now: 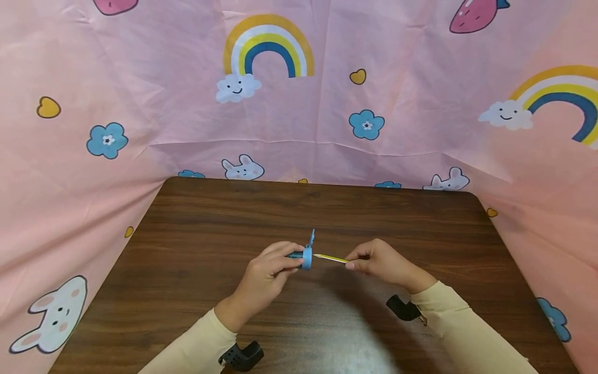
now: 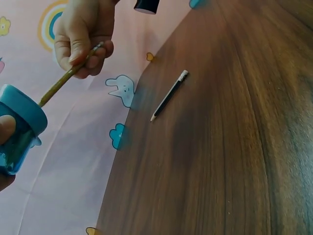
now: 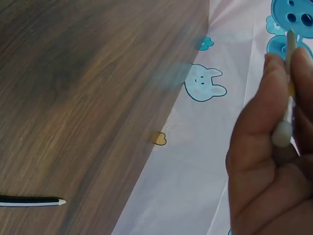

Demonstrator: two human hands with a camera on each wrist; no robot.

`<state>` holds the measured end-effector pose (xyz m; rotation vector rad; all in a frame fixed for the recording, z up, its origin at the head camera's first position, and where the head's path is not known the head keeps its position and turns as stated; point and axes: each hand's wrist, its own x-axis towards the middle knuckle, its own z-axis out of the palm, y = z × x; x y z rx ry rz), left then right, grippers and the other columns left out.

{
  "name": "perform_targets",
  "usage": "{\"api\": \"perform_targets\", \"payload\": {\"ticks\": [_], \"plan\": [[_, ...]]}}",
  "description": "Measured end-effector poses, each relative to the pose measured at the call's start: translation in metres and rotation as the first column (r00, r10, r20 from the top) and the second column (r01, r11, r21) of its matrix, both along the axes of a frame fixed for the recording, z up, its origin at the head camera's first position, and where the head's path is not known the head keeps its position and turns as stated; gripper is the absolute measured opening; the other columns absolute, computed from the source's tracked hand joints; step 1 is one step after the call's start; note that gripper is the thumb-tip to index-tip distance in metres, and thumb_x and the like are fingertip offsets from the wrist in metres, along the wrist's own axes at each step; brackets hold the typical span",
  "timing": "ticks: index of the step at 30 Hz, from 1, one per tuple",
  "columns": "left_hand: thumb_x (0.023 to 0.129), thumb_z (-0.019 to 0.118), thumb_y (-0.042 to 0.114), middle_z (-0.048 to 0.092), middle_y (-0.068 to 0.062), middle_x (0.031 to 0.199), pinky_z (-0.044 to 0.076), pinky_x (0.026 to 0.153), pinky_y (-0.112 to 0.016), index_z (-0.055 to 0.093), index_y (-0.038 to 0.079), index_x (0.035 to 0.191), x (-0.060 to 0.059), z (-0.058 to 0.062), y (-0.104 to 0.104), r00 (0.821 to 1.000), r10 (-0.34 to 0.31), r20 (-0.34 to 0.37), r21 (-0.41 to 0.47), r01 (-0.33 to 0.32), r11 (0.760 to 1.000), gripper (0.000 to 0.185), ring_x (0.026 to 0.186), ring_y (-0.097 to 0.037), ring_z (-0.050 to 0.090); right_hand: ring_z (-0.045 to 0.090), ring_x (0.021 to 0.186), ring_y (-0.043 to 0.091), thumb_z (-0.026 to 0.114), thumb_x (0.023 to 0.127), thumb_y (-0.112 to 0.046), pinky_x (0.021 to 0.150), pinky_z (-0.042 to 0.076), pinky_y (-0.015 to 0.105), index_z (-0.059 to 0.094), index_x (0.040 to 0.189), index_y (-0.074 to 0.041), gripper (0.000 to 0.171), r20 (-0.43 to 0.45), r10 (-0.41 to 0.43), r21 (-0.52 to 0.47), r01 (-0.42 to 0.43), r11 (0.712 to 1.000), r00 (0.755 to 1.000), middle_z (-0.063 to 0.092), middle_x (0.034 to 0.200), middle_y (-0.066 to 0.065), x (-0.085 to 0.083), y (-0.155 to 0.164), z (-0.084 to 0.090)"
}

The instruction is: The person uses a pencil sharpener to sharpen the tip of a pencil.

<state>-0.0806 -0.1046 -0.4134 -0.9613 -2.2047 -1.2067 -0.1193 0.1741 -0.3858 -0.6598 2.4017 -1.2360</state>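
Note:
A blue pencil sharpener (image 1: 307, 258) with a see-through body is gripped in my left hand (image 1: 266, 275), its hinged lid (image 1: 312, 237) flipped up. Several round holes mark its blue face (image 3: 292, 18) in the right wrist view. My right hand (image 1: 385, 266) pinches a yellow pencil (image 1: 333, 258) between thumb and fingers. The pencil's pale tip points left, right at the sharpener's face. Its whitish blunt end (image 3: 281, 134) faces the right wrist camera. Both hands are above the brown table (image 1: 224, 218).
A black-and-white pencil (image 2: 169, 96) lies on the table, seen in both wrist views. Pink printed cloth (image 1: 187, 78) hangs behind the table and along its sides. Black wrist cameras (image 1: 243, 356) sit below both forearms.

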Motion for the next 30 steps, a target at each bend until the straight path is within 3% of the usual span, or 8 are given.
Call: {"api": "perform_targets", "payload": {"ticks": [9, 21, 30], "plan": [[0.07, 0.077, -0.014, 0.065, -0.01, 0.117, 0.05, 0.089, -0.015, 0.074, 0.001, 0.1, -0.002, -0.004, 0.002, 0.996, 0.072, 0.045, 0.105, -0.077, 0.991, 0.034, 0.106, -0.028, 0.063, 0.054, 0.063, 0.012, 0.069, 0.089, -0.011, 0.054, 0.048, 0.024, 0.073, 0.096, 0.002, 0.016, -0.009, -0.092, -0.035, 0.091, 0.995, 0.996, 0.066, 0.074, 0.006, 0.001, 0.0, -0.001], [0.069, 0.078, -0.014, 0.063, -0.01, 0.117, 0.057, 0.079, -0.032, 0.073, 0.003, 0.099, -0.004, -0.006, 0.003, 0.994, 0.105, 0.04, 0.099, -0.109, 0.989, 0.035, 0.102, -0.027, 0.064, 0.059, 0.066, 0.01, 0.069, 0.089, -0.009, 0.056, 0.051, 0.023, 0.074, 0.098, 0.0, 0.014, -0.076, -0.178, -0.092, 0.17, 0.981, 0.981, 0.067, 0.086, 0.006, 0.008, 0.002, 0.0], [0.07, 0.077, -0.016, 0.062, -0.011, 0.113, 0.058, 0.075, -0.031, 0.072, 0.001, 0.1, -0.01, -0.01, 0.001, 0.992, 0.117, 0.042, 0.081, -0.12, 0.989, 0.035, 0.1, -0.026, 0.064, 0.057, 0.069, 0.01, 0.073, 0.085, -0.007, 0.056, 0.051, 0.023, 0.074, 0.097, -0.002, 0.013, -0.122, -0.263, -0.058, 0.258, 0.964, 0.957, 0.066, 0.085, 0.004, 0.012, 0.0, 0.001]]}}
